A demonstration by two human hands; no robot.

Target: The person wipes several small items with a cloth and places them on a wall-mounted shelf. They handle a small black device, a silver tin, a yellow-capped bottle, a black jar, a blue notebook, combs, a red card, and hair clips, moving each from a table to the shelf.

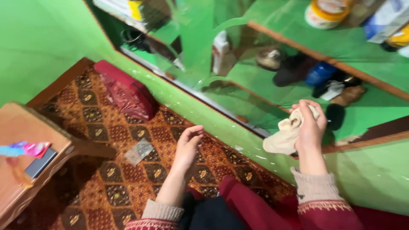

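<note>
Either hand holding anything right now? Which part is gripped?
The right hand holds a beige cloth, bunched at its upper end in the fingers; the rest hangs below. The left hand is open and holds nothing.

Green walls, patterned brown carpet, wooden table, recessed green shelves

Small clear plastic packet is lying flat on the patterned carpet, just left of the open left hand. Pink-and-blue wrapper is resting on the wooden table beside a dark flat device. White bottle with red label and yellow-banded tub are standing on the green shelves.
</note>
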